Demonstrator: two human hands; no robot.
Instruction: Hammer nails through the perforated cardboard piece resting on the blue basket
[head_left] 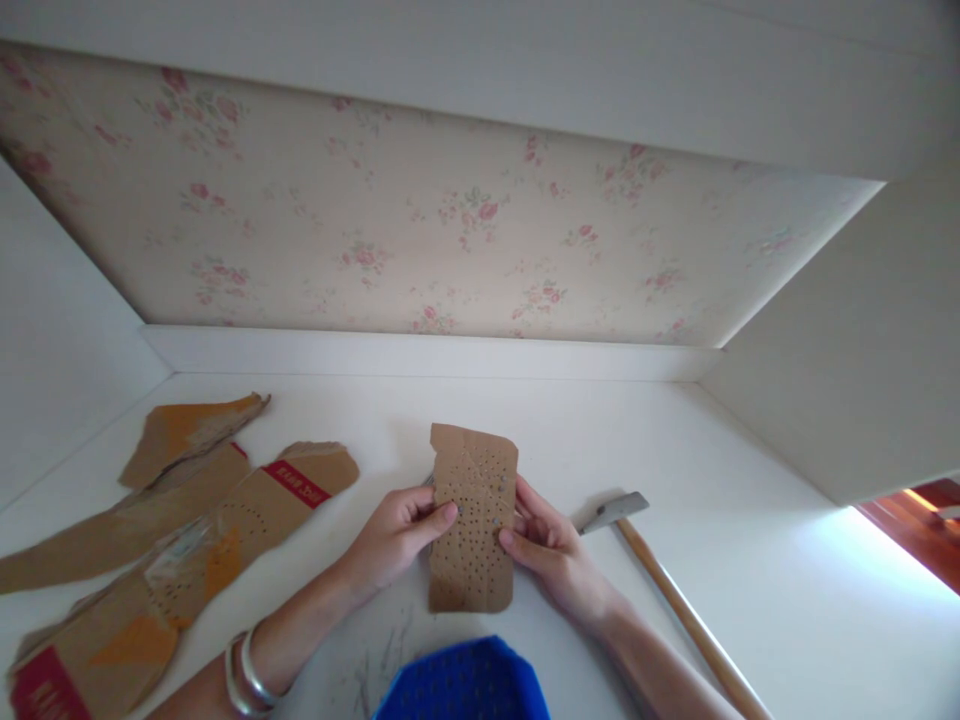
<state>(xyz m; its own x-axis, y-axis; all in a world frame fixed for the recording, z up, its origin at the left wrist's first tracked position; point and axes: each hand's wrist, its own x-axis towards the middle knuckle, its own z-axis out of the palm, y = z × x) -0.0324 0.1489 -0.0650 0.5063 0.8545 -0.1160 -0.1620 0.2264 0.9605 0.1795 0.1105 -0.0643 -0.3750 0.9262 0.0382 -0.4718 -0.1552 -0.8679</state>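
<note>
A brown piece of cardboard (474,560) with rows of small punched holes is held up between both hands, over the white surface. My left hand (409,530) grips its left edge, thumb on the front face and fingers behind. On the opposite edge, my right hand (544,535) pinches it the same way, its fingers partly hidden behind the sheet. A few small grey dots, perhaps nail heads, show among the holes. Just below the cardboard sits a blue plastic basket (465,680), cut off by the bottom of the view.
Torn cardboard pieces (247,520) with red and orange markings lie to the left. A hammer (667,585) with a wooden handle rests at the right. Thin dark bits, possibly nails (364,690), lie left of the basket. White panels and a floral wall (480,220) enclose the surface.
</note>
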